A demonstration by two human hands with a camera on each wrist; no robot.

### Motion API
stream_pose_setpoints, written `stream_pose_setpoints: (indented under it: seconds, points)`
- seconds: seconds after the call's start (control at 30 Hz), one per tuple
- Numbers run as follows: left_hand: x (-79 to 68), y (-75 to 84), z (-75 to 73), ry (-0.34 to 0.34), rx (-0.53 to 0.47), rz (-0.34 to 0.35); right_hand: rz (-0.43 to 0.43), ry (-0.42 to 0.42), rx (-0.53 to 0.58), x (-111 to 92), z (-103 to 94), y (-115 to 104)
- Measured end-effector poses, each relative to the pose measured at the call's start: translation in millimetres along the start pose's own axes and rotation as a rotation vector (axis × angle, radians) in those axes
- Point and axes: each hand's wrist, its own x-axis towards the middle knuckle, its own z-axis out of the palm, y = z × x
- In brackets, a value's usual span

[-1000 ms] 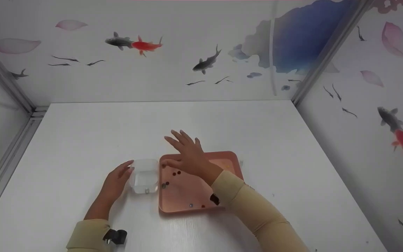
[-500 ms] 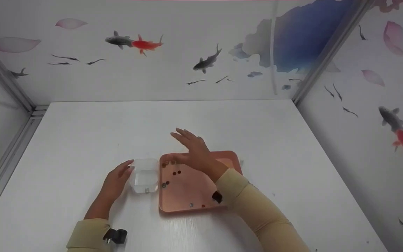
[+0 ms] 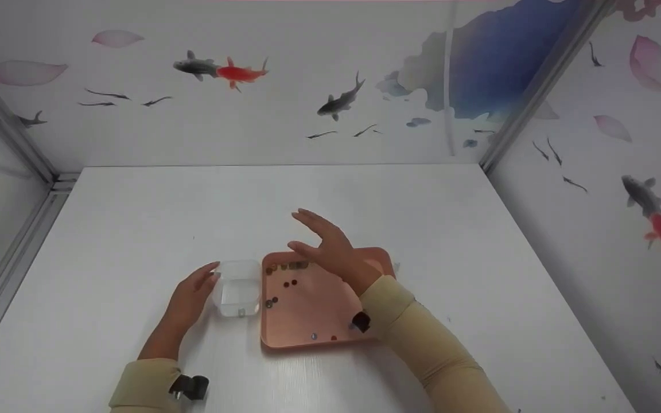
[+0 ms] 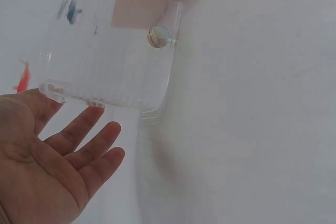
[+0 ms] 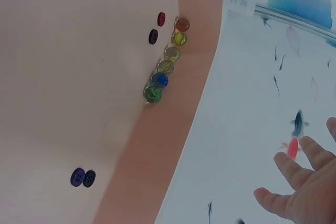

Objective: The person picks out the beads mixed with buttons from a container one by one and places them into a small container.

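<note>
In the head view my left hand (image 3: 190, 295) touches the left side of a clear plastic box (image 3: 237, 287) with its fingertips, fingers loosely extended. One marble (image 4: 159, 36) shows inside the box in the left wrist view. Over the far part of the pink tray (image 3: 319, 346) my right hand (image 3: 333, 249) is raised, fingers spread and holding nothing. Along the tray's far edge, the right wrist view shows a row of marbles, among them a green marble (image 5: 153, 94), a blue marble (image 5: 159, 80) and an orange marble (image 5: 182, 24).
Buttons lie scattered in the tray, including a red button (image 5: 161, 19), a black button (image 5: 153, 36) and a purple button (image 5: 77, 177). The box stands close against the tray's left side. White walls with fish pictures enclose the white table (image 3: 193, 206).
My right hand has moved right and drawn back from the tray's far left corner, uncovering the marbles there. The left hand and the box have stayed in place.
</note>
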Motion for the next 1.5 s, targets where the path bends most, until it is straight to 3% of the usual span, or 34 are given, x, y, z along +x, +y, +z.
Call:
stream_pose_setpoints:
  seconds: [0.43, 0.83, 1.5]
  points:
    - [-0.2, 0.4, -0.6, -0.001, 0.000, -0.003, 0.084, 0.048, 0.134, -4, -2.0, 11]
    - [-0.4, 0.4, -0.2, -0.003, -0.023, -0.008, 0.100, 0.132, 0.240, -7, -6.5, 22]
    - [0.4, -0.1, 0.3, 0.002, -0.014, -0.017, 0.144, 0.152, 0.315, -10, -7.7, 40]
